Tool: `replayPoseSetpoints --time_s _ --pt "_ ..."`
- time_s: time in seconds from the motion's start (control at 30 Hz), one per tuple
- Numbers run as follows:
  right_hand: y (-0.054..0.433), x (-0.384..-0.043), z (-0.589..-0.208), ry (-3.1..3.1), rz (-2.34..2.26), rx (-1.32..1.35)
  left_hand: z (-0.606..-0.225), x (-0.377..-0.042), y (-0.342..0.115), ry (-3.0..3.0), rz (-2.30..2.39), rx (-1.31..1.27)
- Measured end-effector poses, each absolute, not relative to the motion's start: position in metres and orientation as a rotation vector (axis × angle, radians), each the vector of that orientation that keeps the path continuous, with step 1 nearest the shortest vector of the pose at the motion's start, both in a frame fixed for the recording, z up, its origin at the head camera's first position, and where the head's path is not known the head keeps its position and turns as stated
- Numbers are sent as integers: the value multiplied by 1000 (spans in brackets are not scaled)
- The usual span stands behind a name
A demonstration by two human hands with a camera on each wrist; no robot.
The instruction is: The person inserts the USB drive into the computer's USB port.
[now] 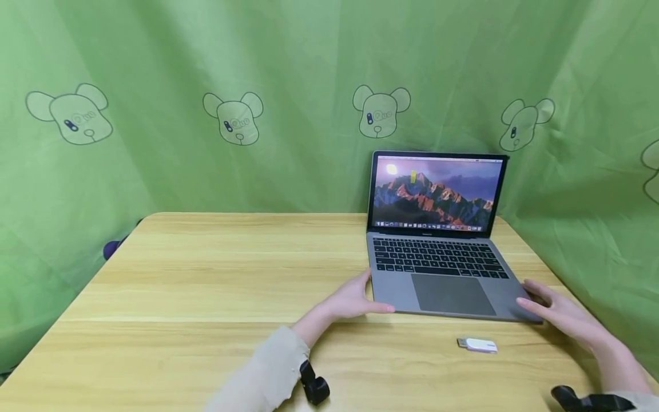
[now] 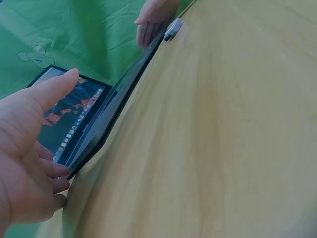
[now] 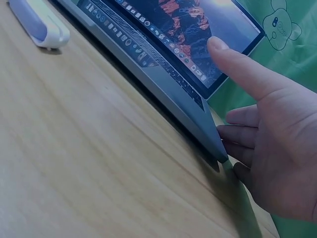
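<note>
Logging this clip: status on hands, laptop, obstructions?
Left hand and right hand flanking laptop. Laptop open, screen lit. USB stick lies in front, clear of both hands.

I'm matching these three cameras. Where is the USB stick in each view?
Head: USB stick lower right, below the laptop.
Left wrist: USB stick at top, just right of centre.
Right wrist: USB stick in the upper-left corner.
Shared landmark: the laptop's lit screen.

Your bare left hand (image 1: 351, 298) is at the left side of the grey metal laptop (image 1: 437, 252), your bare right hand (image 1: 563, 315) at its right, thumbs (image 2: 57, 91) spread.
</note>
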State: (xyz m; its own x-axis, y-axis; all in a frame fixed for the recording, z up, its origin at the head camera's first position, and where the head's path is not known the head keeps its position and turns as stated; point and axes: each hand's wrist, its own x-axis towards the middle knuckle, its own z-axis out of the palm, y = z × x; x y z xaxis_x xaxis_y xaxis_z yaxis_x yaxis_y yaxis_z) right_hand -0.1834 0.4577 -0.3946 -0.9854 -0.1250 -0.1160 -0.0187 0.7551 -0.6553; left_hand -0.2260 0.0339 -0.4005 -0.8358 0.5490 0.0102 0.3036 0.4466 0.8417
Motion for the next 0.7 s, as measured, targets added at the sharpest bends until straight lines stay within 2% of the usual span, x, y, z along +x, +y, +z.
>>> replayPoseSetpoints --time_s 0.7 --pt "458 -188 -391 2752 -1072 -72 -396 -223 43 2454 1322 661"
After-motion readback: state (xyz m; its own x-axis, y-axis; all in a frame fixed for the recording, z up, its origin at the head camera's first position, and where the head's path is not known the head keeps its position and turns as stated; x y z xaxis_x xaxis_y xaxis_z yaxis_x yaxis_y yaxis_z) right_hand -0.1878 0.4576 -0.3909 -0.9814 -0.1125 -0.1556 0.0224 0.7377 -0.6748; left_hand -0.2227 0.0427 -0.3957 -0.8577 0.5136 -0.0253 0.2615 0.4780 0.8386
